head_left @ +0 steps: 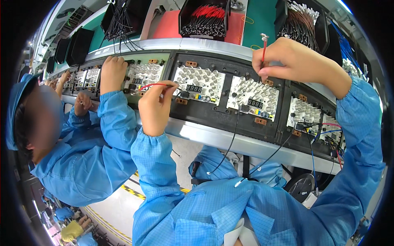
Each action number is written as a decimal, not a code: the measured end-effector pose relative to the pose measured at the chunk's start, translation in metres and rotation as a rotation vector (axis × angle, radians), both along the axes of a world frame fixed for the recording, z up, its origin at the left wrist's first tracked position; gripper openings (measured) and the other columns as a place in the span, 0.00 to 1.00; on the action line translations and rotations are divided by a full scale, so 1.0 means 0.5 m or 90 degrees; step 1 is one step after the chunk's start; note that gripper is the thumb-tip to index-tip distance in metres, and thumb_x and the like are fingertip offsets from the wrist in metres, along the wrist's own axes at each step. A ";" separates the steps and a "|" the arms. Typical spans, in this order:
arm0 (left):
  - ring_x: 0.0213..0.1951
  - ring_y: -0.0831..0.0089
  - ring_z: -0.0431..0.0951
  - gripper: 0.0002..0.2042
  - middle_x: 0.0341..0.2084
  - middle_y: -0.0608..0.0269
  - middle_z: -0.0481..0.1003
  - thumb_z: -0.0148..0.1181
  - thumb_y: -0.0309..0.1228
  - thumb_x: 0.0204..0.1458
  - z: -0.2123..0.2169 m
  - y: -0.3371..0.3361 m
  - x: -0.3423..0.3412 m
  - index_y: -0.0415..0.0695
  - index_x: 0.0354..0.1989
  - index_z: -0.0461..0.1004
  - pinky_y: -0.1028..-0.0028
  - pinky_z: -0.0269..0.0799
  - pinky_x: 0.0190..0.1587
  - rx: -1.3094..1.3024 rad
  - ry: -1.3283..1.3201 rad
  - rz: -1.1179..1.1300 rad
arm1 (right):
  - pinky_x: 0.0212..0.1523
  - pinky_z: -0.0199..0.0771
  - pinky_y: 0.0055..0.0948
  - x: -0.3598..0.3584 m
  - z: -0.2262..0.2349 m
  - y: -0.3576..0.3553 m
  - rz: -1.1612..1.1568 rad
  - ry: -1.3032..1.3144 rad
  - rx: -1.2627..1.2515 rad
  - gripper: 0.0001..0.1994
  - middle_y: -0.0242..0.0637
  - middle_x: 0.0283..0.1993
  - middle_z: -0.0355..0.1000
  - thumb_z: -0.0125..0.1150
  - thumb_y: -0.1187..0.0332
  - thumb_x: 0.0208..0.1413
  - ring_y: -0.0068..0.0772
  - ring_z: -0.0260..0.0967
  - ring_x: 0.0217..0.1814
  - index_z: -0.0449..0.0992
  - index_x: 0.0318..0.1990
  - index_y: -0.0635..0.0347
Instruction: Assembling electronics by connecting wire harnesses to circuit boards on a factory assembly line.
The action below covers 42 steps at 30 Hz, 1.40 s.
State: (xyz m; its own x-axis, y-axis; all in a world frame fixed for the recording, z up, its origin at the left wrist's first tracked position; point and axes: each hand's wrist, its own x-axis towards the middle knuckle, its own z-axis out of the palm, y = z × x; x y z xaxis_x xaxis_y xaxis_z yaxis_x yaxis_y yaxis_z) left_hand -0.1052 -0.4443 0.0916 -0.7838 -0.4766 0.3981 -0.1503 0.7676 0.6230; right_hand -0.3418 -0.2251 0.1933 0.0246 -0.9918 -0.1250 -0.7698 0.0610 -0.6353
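My left hand [155,108] pinches a thin red wire [154,85] between thumb and fingertips. It hovers at the left edge of a white circuit board [217,84] with a black digit display. In my right hand [289,61], raised above the far edge of another white circuit board [242,98], a short red wire [264,47] stands upright, pinched by the fingers. A metal terminal tops that wire. Both boards carry many clear round parts and lie in black fixtures [205,117]. A black wire [235,137] trails from the second board over the near edge.
Behind the fixtures stand black bins of red-tipped wires [208,16], brown wires [301,26] and black wires [120,18]. At left a co-worker in blue [82,164] reaches over a neighbouring board [143,76]. Further right lies a wired board [303,110]. A metal rail [197,133] edges the line.
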 end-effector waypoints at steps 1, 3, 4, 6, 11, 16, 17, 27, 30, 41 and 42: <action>0.18 0.76 0.68 0.01 0.24 0.62 0.77 0.61 0.21 0.50 -0.010 -0.002 0.001 0.39 0.30 0.77 0.78 0.62 0.21 0.006 -0.011 0.000 | 0.32 0.67 0.30 0.001 0.000 -0.001 0.005 0.004 0.011 0.06 0.36 0.24 0.70 0.56 0.68 0.54 0.37 0.71 0.29 0.70 0.31 0.60; 0.18 0.76 0.68 0.01 0.25 0.62 0.77 0.61 0.21 0.50 -0.021 -0.007 -0.001 0.40 0.30 0.78 0.78 0.61 0.21 0.014 -0.029 -0.005 | 0.31 0.67 0.32 -0.001 0.003 -0.004 0.025 0.036 0.025 0.06 0.36 0.24 0.70 0.56 0.68 0.54 0.38 0.71 0.29 0.70 0.31 0.60; 0.17 0.76 0.67 0.02 0.25 0.62 0.77 0.60 0.21 0.50 -0.020 -0.009 -0.001 0.40 0.30 0.78 0.77 0.60 0.21 0.003 -0.015 -0.002 | 0.31 0.67 0.33 -0.002 0.002 -0.005 0.051 0.073 0.038 0.06 0.36 0.24 0.70 0.56 0.67 0.54 0.40 0.70 0.29 0.70 0.31 0.60; 0.17 0.76 0.65 0.02 0.25 0.63 0.77 0.60 0.21 0.50 -0.021 -0.012 -0.001 0.40 0.30 0.78 0.77 0.59 0.21 -0.007 -0.009 0.000 | 0.32 0.67 0.35 -0.002 -0.007 -0.004 0.046 0.047 0.031 0.06 0.36 0.24 0.70 0.56 0.67 0.54 0.42 0.70 0.29 0.70 0.31 0.59; 0.17 0.76 0.61 0.04 0.21 0.62 0.74 0.61 0.21 0.50 -0.041 -0.017 -0.013 0.42 0.33 0.78 0.76 0.57 0.21 0.032 -0.035 -0.008 | 0.32 0.66 0.38 -0.007 -0.027 0.001 0.053 0.027 0.025 0.07 0.37 0.25 0.70 0.57 0.65 0.54 0.44 0.68 0.30 0.70 0.31 0.58; 0.17 0.77 0.61 0.05 0.19 0.62 0.72 0.62 0.22 0.49 -0.041 -0.018 -0.009 0.43 0.34 0.79 0.77 0.57 0.21 0.036 -0.071 0.001 | 0.32 0.66 0.39 -0.008 -0.034 -0.001 0.046 0.030 0.039 0.08 0.38 0.24 0.69 0.57 0.65 0.55 0.45 0.67 0.30 0.69 0.30 0.59; 0.17 0.77 0.61 0.05 0.19 0.63 0.71 0.62 0.22 0.49 -0.039 -0.015 -0.011 0.43 0.34 0.79 0.77 0.57 0.21 0.043 -0.067 0.004 | 0.33 0.66 0.39 -0.009 -0.036 -0.001 0.052 0.055 0.034 0.07 0.37 0.24 0.69 0.57 0.65 0.55 0.45 0.67 0.30 0.69 0.30 0.59; 0.21 0.78 0.69 0.05 0.21 0.64 0.75 0.65 0.24 0.47 -0.036 -0.019 -0.010 0.44 0.33 0.80 0.78 0.61 0.22 0.016 -0.072 -0.012 | 0.33 0.67 0.39 0.002 -0.074 -0.010 0.077 0.070 -0.047 0.05 0.37 0.27 0.70 0.58 0.67 0.53 0.43 0.69 0.32 0.72 0.31 0.57; 0.22 0.78 0.70 0.04 0.22 0.64 0.75 0.64 0.23 0.48 -0.038 -0.021 -0.013 0.44 0.33 0.80 0.79 0.61 0.22 0.000 -0.078 -0.014 | 0.33 0.68 0.39 0.003 -0.086 -0.010 0.088 0.026 -0.031 0.05 0.36 0.26 0.71 0.60 0.67 0.51 0.42 0.70 0.33 0.73 0.31 0.56; 0.21 0.82 0.67 0.04 0.21 0.64 0.75 0.63 0.23 0.50 -0.051 -0.011 -0.014 0.40 0.33 0.79 0.80 0.58 0.22 0.063 -0.045 0.013 | 0.30 0.68 0.37 0.014 -0.107 -0.013 0.102 0.048 -0.009 0.04 0.35 0.26 0.71 0.61 0.67 0.50 0.38 0.71 0.31 0.75 0.30 0.55; 0.21 0.82 0.67 0.04 0.21 0.64 0.75 0.63 0.23 0.50 -0.051 -0.010 -0.015 0.40 0.33 0.79 0.80 0.58 0.22 0.064 -0.042 0.011 | 0.30 0.68 0.37 0.011 -0.115 -0.013 0.105 0.039 -0.025 0.04 0.35 0.26 0.71 0.62 0.67 0.50 0.38 0.71 0.31 0.76 0.31 0.55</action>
State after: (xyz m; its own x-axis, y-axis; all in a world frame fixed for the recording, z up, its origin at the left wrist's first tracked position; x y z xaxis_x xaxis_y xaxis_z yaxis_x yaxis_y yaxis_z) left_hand -0.1127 -0.4494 0.0662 -0.7983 -0.5248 0.2954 -0.2058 0.6986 0.6852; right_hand -0.3364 -0.2316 0.1360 0.1815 -0.9791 -0.0923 -0.8050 -0.0940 -0.5857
